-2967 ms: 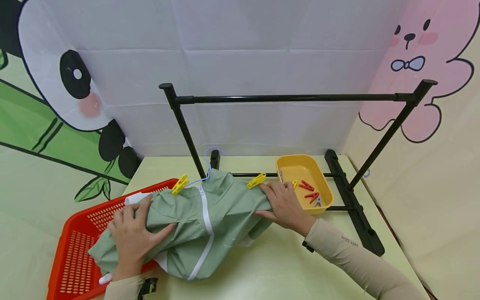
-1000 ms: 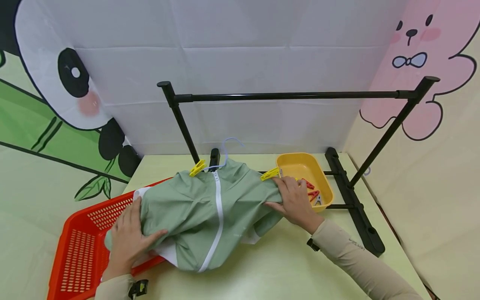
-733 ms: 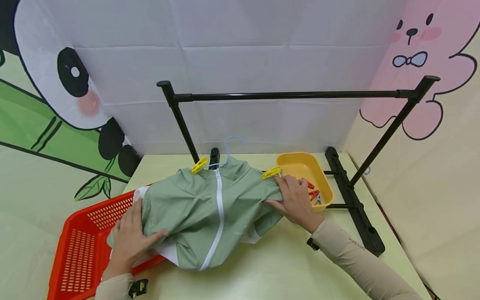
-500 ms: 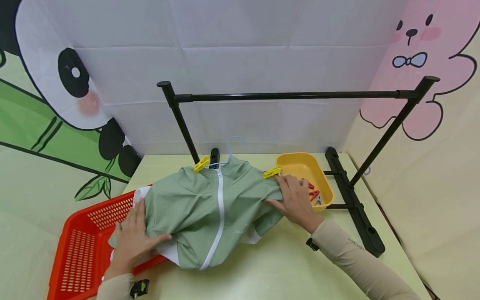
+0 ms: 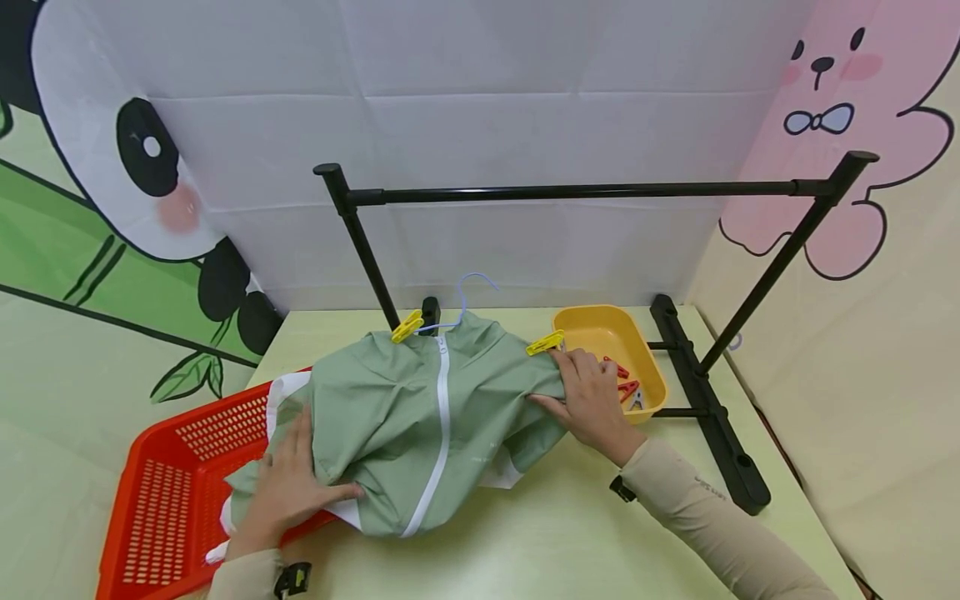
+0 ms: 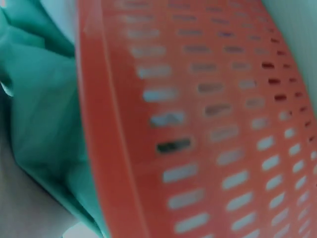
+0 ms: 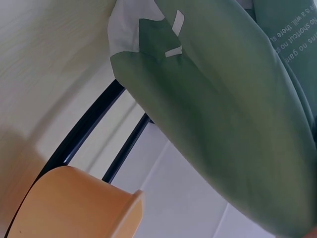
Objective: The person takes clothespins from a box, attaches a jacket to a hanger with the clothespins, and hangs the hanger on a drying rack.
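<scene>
A green zip-up jacket [image 5: 390, 408] with white trim is on a thin blue hanger [image 5: 462, 296], spread between both hands. One yellow clothespin [image 5: 407, 326] sits by the shoulder at the left, another yellow clothespin [image 5: 545, 342] at the other shoulder. My left hand [image 5: 288, 483] rests on the sleeve at the left, fingers straight and thumb spread toward the jacket front. My right hand [image 5: 592, 400] pinches the shoulder at the right between thumb and fingers. The right wrist view shows the hanging green sleeve [image 7: 213, 119] close up; the left wrist view is blurred.
A red perforated basket [image 5: 157, 500] stands at the left, under the jacket's sleeve. Behind the right hand, a yellow tray [image 5: 600, 321] holds red and grey clothespins [image 5: 628, 389]. A black rack [image 5: 585, 192] with a high crossbar stands at the table's back.
The jacket and hanger have shifted right and away from me. My right hand moved along with them, still pinching the shoulder. My left hand first went left, then slid back right along the sleeve.
</scene>
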The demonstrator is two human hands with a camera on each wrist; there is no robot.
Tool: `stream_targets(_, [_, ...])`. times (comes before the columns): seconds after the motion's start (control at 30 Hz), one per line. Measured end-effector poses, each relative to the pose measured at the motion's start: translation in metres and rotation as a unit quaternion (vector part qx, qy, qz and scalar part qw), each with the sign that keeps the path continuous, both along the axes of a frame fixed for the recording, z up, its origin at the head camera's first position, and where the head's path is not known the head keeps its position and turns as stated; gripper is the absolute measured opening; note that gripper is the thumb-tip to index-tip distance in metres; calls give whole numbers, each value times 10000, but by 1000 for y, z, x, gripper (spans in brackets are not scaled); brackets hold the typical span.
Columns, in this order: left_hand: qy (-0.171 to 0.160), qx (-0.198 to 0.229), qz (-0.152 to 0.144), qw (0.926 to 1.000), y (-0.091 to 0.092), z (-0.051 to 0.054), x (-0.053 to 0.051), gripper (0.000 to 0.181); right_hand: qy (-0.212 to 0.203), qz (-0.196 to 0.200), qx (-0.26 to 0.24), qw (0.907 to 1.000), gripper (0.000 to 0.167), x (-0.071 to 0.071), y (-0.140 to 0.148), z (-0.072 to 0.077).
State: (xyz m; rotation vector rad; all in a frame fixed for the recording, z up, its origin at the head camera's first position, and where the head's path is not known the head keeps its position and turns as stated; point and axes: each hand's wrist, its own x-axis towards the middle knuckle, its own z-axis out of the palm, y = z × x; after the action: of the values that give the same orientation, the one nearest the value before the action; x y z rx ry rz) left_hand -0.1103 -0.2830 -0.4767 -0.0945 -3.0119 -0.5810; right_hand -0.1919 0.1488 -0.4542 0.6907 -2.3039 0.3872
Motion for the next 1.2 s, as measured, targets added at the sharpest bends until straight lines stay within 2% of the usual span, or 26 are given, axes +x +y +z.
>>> stream_targets(0.2, [55,101,-169,9998,12,-4,3,146,-84,-115,-24,9999,92,2,-1,1])
stream_targets(0.43, [273,112,-232,9993,24,-8,6,166,-161,-150,-94,9997,91,1,-1,-1])
stream_targets(0.6, [436,48,-298,9986,31,-10,10,170,-150,-132,-119,9997,91,1,-1,-1])
stream_targets(0.7, [513,-31,-214,9984,34,-13,12,168,-96,-145,-77,9998,91,1,0,-1])
stream_targets(0.9, [778,-198,114,9967,37,-16,8,161,-18,-124,-28,9999,91,0,2,0])
stream_targets(1.1, [1184,-378,271,9919,35,-13,3,155,-154,-202,-26,9997,92,0,1,1])
stream_targets(1.2, [1263,-394,279,9908,33,-9,0,152,-252,-257,-31,9993,94,2,0,3])
